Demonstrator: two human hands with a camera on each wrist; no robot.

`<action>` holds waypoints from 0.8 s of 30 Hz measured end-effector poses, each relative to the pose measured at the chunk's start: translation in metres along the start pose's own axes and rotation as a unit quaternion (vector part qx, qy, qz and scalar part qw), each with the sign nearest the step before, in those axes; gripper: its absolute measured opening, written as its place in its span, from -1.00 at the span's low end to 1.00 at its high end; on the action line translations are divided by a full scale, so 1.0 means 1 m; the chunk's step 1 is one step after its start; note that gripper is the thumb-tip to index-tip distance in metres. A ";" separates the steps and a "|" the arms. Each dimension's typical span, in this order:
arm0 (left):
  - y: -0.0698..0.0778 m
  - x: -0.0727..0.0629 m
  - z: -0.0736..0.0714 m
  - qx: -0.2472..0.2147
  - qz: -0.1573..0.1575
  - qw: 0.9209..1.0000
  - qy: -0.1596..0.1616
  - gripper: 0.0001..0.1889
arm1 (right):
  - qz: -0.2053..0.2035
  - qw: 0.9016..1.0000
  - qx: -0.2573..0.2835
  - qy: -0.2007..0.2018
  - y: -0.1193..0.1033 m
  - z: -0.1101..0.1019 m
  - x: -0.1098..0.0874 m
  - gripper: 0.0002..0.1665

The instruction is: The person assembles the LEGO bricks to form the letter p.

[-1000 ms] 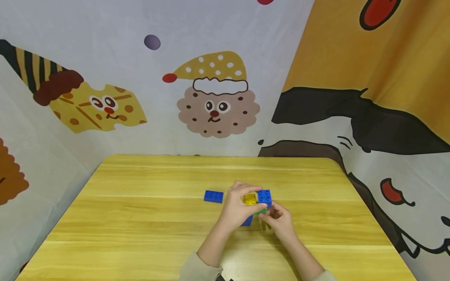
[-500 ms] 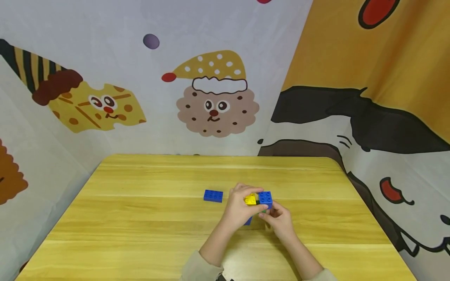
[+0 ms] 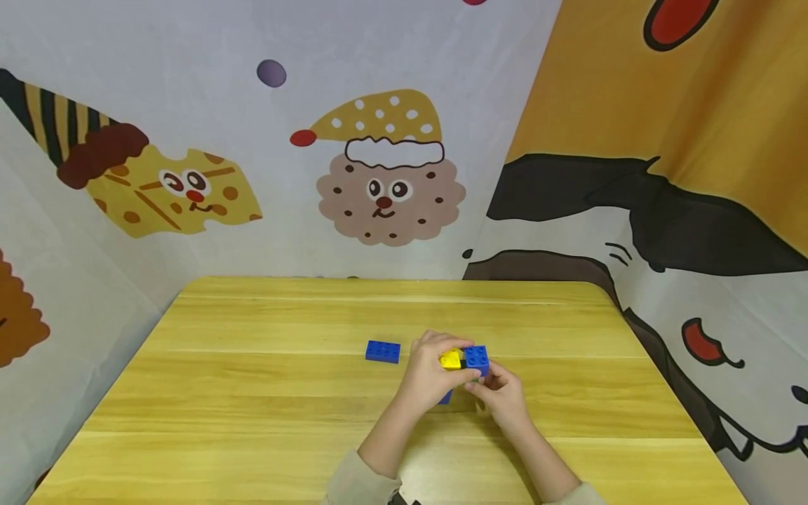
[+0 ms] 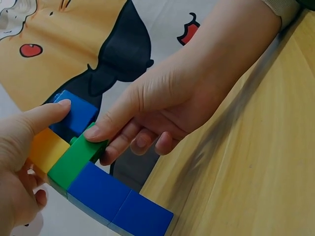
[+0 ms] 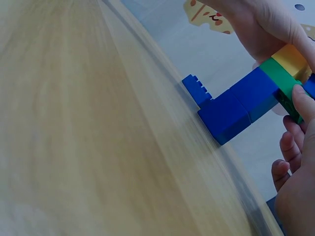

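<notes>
In the left grip [image 3: 424, 370] the top brick [image 3: 476, 358] is blue, the side brick [image 3: 450, 360] yellow; at the right grip [image 3: 505, 396] the middle brick [image 4: 75, 162] is green; beneath, the lower bricks [image 4: 101, 187] are blue, like the loose brick [image 3: 382, 352] left of both. The desk [image 3: 284, 393] is wood-grained yellow, the curtain [image 3: 284, 203] beyond cartoon-printed white and orange.

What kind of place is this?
Probably a play corner or playroom, though I can't be sure: there's a big cloth printed with cartoon faces, a wood-grain table and colourful toy bricks.
</notes>
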State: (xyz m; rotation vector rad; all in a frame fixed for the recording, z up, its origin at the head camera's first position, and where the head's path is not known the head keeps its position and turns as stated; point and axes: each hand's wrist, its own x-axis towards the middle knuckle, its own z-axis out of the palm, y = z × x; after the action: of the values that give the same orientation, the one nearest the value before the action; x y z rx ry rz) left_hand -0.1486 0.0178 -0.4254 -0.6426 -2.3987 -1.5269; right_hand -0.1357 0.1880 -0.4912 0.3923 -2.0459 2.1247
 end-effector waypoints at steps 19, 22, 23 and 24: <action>0.002 0.001 -0.009 -0.014 0.016 0.999 -0.039 -0.59 | 0.039 0.999 -0.012 -0.001 -0.007 0.002 0.000 -0.71; 0.003 0.001 -0.010 0.020 0.031 0.998 -0.043 -0.60 | 0.045 0.999 -0.019 -0.005 -0.008 0.002 0.001 -0.73; 0.003 0.001 -0.010 0.030 0.035 0.998 -0.044 -0.60 | 0.048 0.999 -0.022 -0.005 -0.008 0.002 0.001 -0.74; 0.003 0.001 -0.010 0.036 0.036 0.998 -0.045 -0.60 | 0.051 0.998 -0.026 -0.004 -0.009 0.001 0.001 -0.75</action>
State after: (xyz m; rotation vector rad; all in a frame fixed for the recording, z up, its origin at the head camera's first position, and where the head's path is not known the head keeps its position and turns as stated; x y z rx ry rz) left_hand -0.1483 0.0100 -0.4179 -0.7883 -2.4544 -1.4034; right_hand -0.1340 0.1870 -0.4827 0.2960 -2.1653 2.1238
